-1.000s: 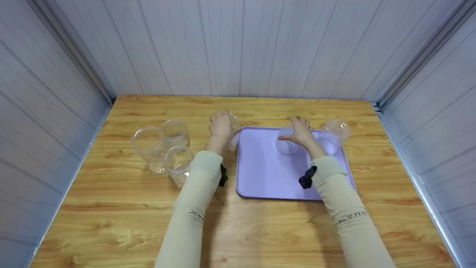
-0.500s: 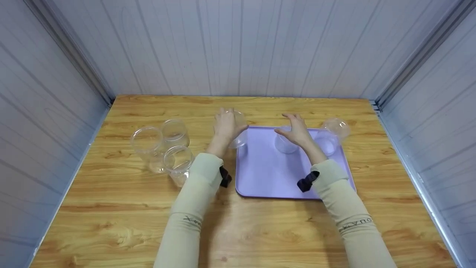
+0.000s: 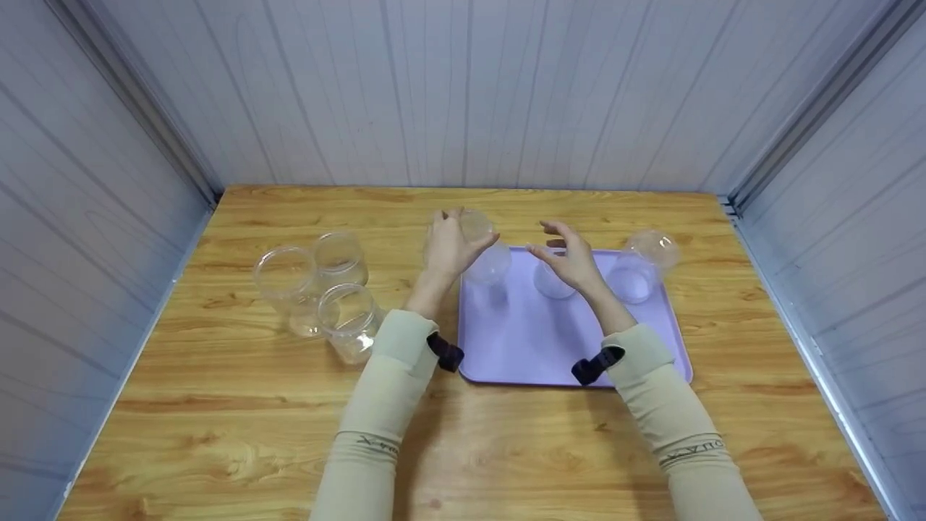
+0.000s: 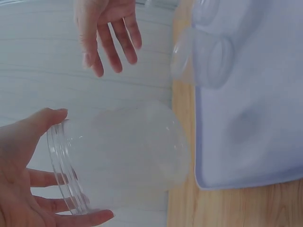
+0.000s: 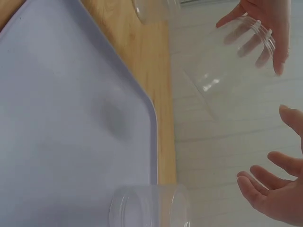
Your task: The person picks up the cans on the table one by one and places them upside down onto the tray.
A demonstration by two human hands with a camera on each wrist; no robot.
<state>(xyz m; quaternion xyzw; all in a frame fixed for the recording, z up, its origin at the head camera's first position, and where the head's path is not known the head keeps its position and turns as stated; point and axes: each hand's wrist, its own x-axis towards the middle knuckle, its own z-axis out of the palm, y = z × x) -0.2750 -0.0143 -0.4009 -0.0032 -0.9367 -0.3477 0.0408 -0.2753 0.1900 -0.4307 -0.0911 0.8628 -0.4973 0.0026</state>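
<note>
Here, the left hand (image 3: 447,247) grips 1 clear cup (image 4: 132,153).

The cup (image 4: 128,158) in my left hand (image 3: 447,250) looks like smooth, clear, glossy plastic, as do the three cups (image 3: 349,331) at the left. The purple tray (image 3: 514,347) has a smooth, satin, plastic-looking surface, and the wood-grained table (image 3: 217,412) carries a soft sheen. My sleeves (image 3: 369,412) are matt cloth, and the far wall (image 3: 434,94) is smooth-looking panelling with faint grain-like lines.
</note>
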